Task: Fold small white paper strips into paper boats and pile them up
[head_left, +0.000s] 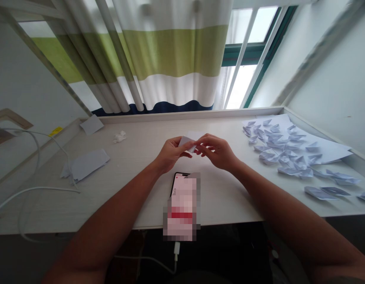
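Above the middle of the white table, a small folded piece of paper is held between both of my hands. My left hand grips its left side, thumb on top and fingers behind. Pinched at the paper's right edge are the fingertips of my right hand. Off to the right lie several folded paper boats, many on large white sheets. A stack of cut white paper rests at the left. How the held paper is creased is too small to make out.
A phone, partly blurred out, lies at the table's front edge with a white charging cable plugged in. Further left are a crumpled tissue, a single paper piece and a looping white cable. A raised rim borders the back.
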The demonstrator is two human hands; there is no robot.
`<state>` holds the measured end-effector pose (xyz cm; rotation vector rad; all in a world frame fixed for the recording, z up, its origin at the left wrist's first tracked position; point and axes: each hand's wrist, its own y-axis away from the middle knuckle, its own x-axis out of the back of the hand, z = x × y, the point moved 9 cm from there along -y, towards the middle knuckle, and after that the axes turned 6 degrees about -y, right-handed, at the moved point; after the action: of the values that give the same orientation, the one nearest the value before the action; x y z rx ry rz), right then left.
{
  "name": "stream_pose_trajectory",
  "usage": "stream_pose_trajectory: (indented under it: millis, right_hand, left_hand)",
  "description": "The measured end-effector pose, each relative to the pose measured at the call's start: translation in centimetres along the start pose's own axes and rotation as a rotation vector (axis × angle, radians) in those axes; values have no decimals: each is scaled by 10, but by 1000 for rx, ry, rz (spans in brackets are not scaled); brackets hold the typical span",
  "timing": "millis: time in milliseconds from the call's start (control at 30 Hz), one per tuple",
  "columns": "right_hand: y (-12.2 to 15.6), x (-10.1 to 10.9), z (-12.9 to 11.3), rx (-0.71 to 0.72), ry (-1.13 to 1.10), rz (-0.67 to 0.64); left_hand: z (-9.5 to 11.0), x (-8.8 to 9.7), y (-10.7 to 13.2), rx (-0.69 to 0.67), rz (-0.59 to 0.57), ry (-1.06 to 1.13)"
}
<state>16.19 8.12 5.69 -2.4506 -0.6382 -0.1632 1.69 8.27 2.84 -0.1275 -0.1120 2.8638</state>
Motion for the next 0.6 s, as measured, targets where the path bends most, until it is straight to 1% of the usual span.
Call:
stream_pose_trajectory:
  millis: [167, 267, 367, 433, 500, 600]
  right_hand:
    - [0, 1, -3, 40, 84, -16]
    - [-1, 3, -2, 42, 95, 9]
    - [-1, 7, 9, -53, 5, 74]
    - [-1, 8, 18, -125, -57, 95]
    - [-1, 9, 25, -168, -79, 106]
    - [-2, 13, 29, -178, -68, 147]
  left_hand:
    - [-5, 4, -2, 12, 30, -21]
    - [-9, 5, -3, 22, 28, -4]
    - [-11, 2, -3, 21, 10, 36]
    - [-10, 2, -2, 11, 20, 25]
    - [-7, 4, -1, -8, 52, -34]
    - [0, 7, 0, -49, 102, -143]
